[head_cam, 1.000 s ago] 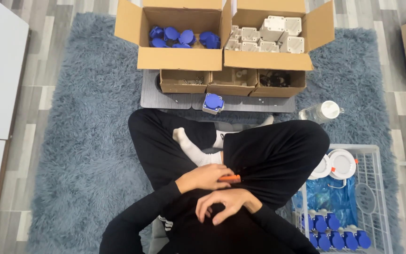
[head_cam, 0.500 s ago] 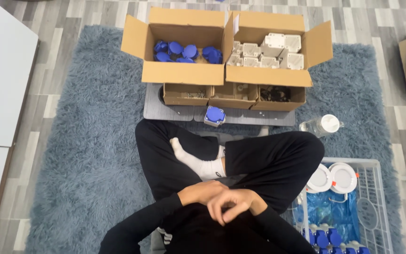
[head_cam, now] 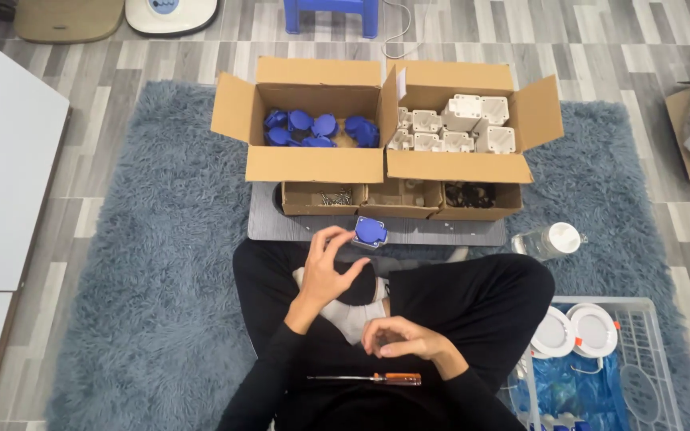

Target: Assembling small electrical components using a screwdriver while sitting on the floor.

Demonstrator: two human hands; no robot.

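I sit cross-legged in black clothes on a blue-grey shaggy rug. My left hand (head_cam: 331, 268) is raised with fingers spread, just left of a small blue-capped socket part (head_cam: 370, 233) on the grey board (head_cam: 281, 223), not touching it. My right hand (head_cam: 403, 339) rests on my lap with fingers curled; whether it holds something small I cannot tell. A screwdriver with an orange handle (head_cam: 377, 378) lies across my lap below that hand.
Two open cardboard boxes stand ahead, one with blue caps (head_cam: 313, 128), one with white housings (head_cam: 457, 128). Three small boxes (head_cam: 397, 198) sit in front of them. A clear bottle (head_cam: 549, 239) lies at right. A white wire basket (head_cam: 636, 359) holds round white lamps and blue parts.
My hands have parted: the left has reached forward toward the blue-capped part, and the screwdriver now lies on my lap. The view has tilted forward.
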